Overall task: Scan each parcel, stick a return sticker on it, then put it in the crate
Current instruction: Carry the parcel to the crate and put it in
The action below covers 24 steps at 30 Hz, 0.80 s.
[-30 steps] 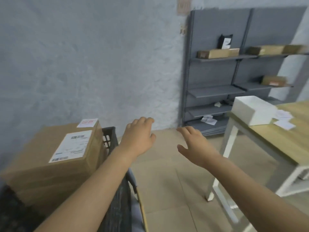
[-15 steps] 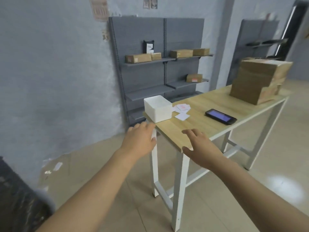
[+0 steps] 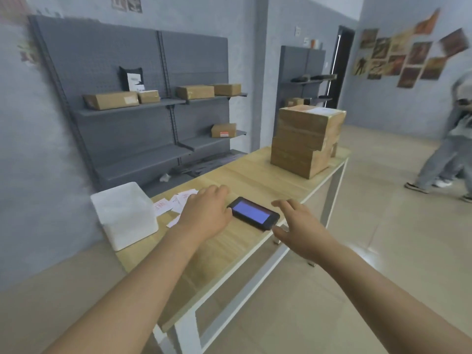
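Wooden table [image 3: 245, 180] in a parcel room: your left hand [image 3: 204, 215] and right hand [image 3: 300, 226], both empty with fingers extended, flank the handheld scanner [image 3: 252, 213]; stacked parcels [image 3: 306, 139] wait at the far end. Next, probably, fetch one to scan.

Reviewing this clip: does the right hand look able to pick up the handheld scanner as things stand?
Probably yes. The right hand is open beside the scanner, whose near end is bare; the left hand is only at its far end.
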{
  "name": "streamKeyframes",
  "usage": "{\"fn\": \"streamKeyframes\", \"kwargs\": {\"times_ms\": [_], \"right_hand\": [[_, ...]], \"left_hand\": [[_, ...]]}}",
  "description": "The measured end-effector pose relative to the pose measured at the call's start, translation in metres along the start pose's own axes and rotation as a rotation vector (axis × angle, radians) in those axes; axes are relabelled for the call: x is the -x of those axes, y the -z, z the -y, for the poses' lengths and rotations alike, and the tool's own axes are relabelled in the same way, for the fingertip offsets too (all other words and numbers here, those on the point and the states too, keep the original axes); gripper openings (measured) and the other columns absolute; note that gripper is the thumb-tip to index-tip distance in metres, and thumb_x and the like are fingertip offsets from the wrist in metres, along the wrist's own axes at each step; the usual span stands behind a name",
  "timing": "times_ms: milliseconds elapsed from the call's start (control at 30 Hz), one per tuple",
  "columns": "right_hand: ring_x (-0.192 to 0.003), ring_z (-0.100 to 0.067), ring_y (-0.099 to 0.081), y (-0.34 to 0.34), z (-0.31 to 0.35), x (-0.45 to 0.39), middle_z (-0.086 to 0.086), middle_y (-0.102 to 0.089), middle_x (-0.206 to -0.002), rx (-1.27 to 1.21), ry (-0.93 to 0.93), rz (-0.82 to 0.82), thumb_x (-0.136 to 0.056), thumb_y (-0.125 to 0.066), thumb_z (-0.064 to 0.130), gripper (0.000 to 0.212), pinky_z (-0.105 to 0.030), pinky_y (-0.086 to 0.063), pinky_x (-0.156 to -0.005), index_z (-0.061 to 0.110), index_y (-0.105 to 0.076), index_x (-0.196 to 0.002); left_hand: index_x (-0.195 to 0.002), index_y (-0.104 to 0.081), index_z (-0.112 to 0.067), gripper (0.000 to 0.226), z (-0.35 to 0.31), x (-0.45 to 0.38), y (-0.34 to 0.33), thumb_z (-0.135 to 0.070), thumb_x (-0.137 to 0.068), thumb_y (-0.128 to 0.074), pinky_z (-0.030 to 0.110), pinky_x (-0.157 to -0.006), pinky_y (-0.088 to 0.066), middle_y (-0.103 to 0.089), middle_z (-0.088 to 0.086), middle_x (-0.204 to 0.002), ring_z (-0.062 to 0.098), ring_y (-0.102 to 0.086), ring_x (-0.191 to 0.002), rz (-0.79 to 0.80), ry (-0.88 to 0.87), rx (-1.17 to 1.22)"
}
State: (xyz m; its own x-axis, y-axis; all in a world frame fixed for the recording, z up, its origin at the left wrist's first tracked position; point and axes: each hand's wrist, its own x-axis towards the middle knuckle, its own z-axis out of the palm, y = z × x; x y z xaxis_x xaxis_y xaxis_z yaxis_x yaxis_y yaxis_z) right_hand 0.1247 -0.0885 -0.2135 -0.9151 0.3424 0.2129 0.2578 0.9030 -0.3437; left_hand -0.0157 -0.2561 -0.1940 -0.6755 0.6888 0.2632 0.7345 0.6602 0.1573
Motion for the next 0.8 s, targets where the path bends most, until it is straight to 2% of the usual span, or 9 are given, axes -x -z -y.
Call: {"fn": "streamKeyframes", "kwargs": {"times_ms": [100,200,433,567,700,800], "right_hand": [[-0.126,-0.018,-0.04,0.014,-0.036,-0.039,0.002,-0.04,-0.14,-0.022,-0.027,-0.044,-0.091,-0.054,0.034,0.054,-0.033,-0.041,-0.101,0.026,-0.035,-0.141],[-0.121,-0.017,-0.045,0.023,-0.07,-0.074,0.002,-0.041,-0.14,-0.032,-0.046,-0.067,-0.091,-0.054,0.036,0.055,-0.031,-0.044,-0.097,0.026,-0.035,-0.141],[-0.123,-0.02,-0.044,0.038,-0.15,-0.159,-0.002,-0.043,-0.136,-0.097,-0.013,-0.126,-0.09,-0.057,0.032,0.054,-0.032,-0.04,-0.101,0.021,-0.039,-0.139],[-0.118,-0.023,-0.047,0.055,-0.202,-0.212,-0.003,-0.047,-0.131,-0.108,0.047,-0.205,-0.09,-0.056,0.029,0.047,-0.036,-0.041,-0.1,0.019,-0.045,-0.135],[-0.119,-0.021,-0.045,0.086,-0.256,-0.265,-0.001,-0.05,-0.127,-0.108,0.11,-0.308,-0.091,-0.055,0.029,0.037,-0.036,-0.04,-0.099,0.021,-0.053,-0.127],[-0.12,-0.022,-0.04,0.112,-0.292,-0.301,-0.003,-0.051,-0.125,-0.13,0.163,-0.405,-0.091,-0.055,0.027,0.03,-0.034,-0.034,-0.098,0.018,-0.058,-0.12]], "left_hand": [[-0.135,-0.041,-0.021,0.044,-0.017,-0.055,-0.009,-0.028,-0.092,-0.048,0.038,-0.095,-0.036,-0.049,0.002,-0.134,0.025,-0.047,-0.118,-0.019,-0.027,0.034],[-0.129,-0.045,-0.019,0.041,-0.031,-0.101,-0.019,-0.029,-0.091,-0.049,0.037,-0.086,-0.039,-0.052,0.003,-0.128,0.025,-0.05,-0.111,-0.025,-0.047,0.022],[-0.135,-0.043,-0.023,0.047,-0.063,-0.197,-0.045,-0.031,-0.089,-0.052,0.039,-0.096,-0.042,-0.048,0.0,-0.137,0.024,-0.049,-0.12,-0.01,0.03,0.075],[-0.135,-0.044,-0.022,0.048,-0.09,-0.253,-0.065,-0.032,-0.089,-0.053,0.044,-0.1,-0.041,-0.049,0.002,-0.136,0.024,-0.047,-0.123,-0.025,0.103,0.085],[-0.133,-0.045,-0.022,0.044,-0.126,-0.308,-0.077,-0.033,-0.091,-0.054,0.042,-0.098,-0.044,-0.049,0.003,-0.135,0.021,-0.049,-0.123,-0.059,0.201,0.209],[-0.132,-0.047,-0.019,0.043,-0.155,-0.35,-0.081,-0.039,-0.094,-0.05,0.04,-0.097,-0.044,-0.05,0.003,-0.133,0.022,-0.051,-0.12,-0.092,0.274,0.289]]}}
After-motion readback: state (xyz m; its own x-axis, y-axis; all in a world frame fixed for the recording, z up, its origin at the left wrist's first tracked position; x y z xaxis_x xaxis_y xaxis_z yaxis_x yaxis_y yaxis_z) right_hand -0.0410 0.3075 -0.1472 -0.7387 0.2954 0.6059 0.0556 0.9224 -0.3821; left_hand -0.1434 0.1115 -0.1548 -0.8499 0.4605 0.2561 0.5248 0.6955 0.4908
